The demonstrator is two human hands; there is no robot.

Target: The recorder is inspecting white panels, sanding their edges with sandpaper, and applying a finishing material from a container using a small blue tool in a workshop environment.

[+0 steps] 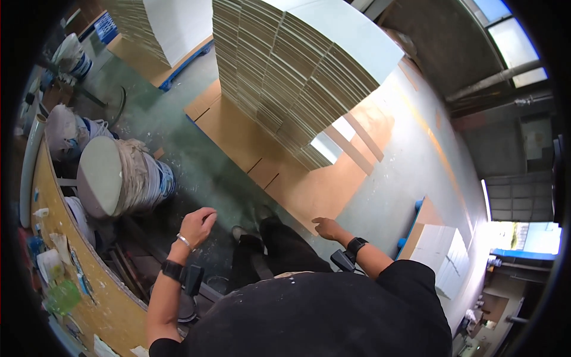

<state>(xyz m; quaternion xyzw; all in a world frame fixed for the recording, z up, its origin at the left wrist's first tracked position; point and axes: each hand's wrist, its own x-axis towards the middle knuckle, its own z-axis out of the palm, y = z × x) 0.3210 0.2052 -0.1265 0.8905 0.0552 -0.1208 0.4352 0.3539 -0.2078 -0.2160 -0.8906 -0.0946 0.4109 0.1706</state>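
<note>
My left hand hangs in the air over the floor, its fingers loosely bent with nothing seen in them. Nearest to it is a round bucket with a pale lid and crumpled wrapping. My right hand hovers near the edge of a flat cardboard sheet; its forefinger stretches out and the others bend, and I see nothing held. On the cardboard stands a tall stack of flat boards, brown at the edges and white on top. Each wrist wears a black strap with a small box.
A wooden workbench with scattered tools and a green bottle curves along my left. More wrapped buckets stand behind it. Another board stack rests on a blue pallet at the back left. A low stack of white boards is on my right.
</note>
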